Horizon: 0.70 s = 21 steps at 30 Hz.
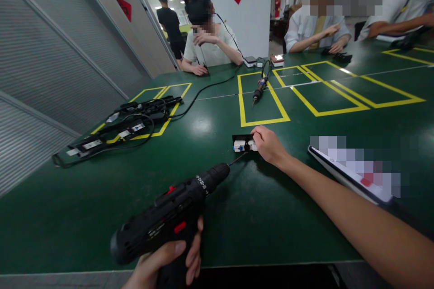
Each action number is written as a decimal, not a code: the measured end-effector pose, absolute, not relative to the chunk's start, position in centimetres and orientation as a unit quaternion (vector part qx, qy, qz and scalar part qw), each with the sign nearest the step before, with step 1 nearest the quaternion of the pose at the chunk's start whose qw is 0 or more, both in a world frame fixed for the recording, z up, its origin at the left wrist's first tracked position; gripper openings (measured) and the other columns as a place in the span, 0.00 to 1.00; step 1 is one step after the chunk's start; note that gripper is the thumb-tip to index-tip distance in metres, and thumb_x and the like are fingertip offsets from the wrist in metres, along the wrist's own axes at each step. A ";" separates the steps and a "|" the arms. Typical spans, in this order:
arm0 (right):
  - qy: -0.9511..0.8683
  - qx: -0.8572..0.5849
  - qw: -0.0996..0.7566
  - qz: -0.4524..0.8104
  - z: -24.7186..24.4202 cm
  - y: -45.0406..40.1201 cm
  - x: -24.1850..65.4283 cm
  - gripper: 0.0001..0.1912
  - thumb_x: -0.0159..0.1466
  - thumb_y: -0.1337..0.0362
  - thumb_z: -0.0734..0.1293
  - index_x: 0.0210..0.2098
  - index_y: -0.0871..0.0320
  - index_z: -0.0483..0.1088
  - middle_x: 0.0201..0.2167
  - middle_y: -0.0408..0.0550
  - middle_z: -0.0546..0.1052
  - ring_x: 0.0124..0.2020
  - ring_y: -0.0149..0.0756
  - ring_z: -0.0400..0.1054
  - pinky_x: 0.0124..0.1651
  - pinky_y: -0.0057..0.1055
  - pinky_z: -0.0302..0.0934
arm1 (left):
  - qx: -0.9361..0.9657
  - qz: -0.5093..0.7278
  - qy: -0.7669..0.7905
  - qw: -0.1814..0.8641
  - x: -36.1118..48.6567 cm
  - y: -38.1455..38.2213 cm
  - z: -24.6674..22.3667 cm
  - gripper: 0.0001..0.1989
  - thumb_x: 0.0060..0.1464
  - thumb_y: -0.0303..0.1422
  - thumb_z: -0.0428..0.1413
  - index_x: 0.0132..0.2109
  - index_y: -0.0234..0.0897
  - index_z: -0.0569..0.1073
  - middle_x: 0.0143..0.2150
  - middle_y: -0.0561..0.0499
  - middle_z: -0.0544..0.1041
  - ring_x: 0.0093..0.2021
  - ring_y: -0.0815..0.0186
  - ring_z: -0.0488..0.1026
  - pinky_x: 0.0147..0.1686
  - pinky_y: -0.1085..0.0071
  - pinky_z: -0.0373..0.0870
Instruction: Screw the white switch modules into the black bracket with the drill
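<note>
My left hand [169, 262] is wrapped round the grip of a black cordless drill [176, 207] with red accents. The drill points to the upper right, and its long thin bit reaches a small black-and-white part [244, 144]. Whether the tip touches that part or stops just short, I cannot tell. My right hand [269, 144] has its fingers closed on the right end of the part, which stands low over the green table. Some blue shows at the part's left end; its right end is hidden behind my fingers.
Black jointed assemblies with cables [135, 122] lie at the left. A second tool [260, 89] lies within yellow tape [264, 123]. A white-edged device [352, 174] rests right of my forearm. Other people sit across the green table [84, 216]; one person stands behind.
</note>
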State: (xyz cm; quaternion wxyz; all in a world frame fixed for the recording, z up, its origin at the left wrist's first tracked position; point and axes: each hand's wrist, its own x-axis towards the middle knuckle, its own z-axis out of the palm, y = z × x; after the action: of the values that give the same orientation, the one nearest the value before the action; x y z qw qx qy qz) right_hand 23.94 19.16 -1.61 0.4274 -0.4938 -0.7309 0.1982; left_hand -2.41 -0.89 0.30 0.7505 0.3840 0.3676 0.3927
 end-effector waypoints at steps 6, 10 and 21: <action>-0.730 -0.498 0.423 0.200 -1.3 19.0 23.9 0.12 0.62 0.69 0.53 0.30 0.59 0.67 0.31 0.48 0.71 0.34 0.35 0.63 0.39 0.30 0.55 | 0.389 0.395 0.360 0.751 -2.3 -0.9 0.5 0.15 0.53 0.35 0.49 0.46 0.32 0.64 0.24 0.51 0.68 0.20 0.64 0.69 0.25 0.63 0.66; -0.730 -0.496 0.426 0.201 -1.3 19.0 23.9 0.12 0.62 0.69 0.53 0.30 0.59 0.66 0.31 0.49 0.71 0.34 0.35 0.63 0.38 0.30 0.55 | 0.390 0.396 0.362 0.748 -2.4 -0.9 0.4 0.15 0.53 0.36 0.49 0.46 0.32 0.64 0.24 0.51 0.68 0.20 0.65 0.69 0.25 0.63 0.66; -0.729 -0.494 0.428 0.203 -1.5 19.1 23.9 0.12 0.62 0.68 0.53 0.29 0.59 0.67 0.31 0.49 0.71 0.34 0.35 0.63 0.39 0.31 0.55 | 0.395 0.394 0.366 0.745 -2.4 -0.8 0.5 0.16 0.52 0.35 0.50 0.46 0.32 0.64 0.24 0.51 0.68 0.20 0.64 0.69 0.25 0.63 0.66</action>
State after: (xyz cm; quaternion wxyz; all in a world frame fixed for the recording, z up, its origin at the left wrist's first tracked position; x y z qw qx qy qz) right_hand 23.93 19.11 -1.45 0.4283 -0.4943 -0.7288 0.2029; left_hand -2.39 -0.82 0.46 0.7446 0.3954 0.3662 0.3938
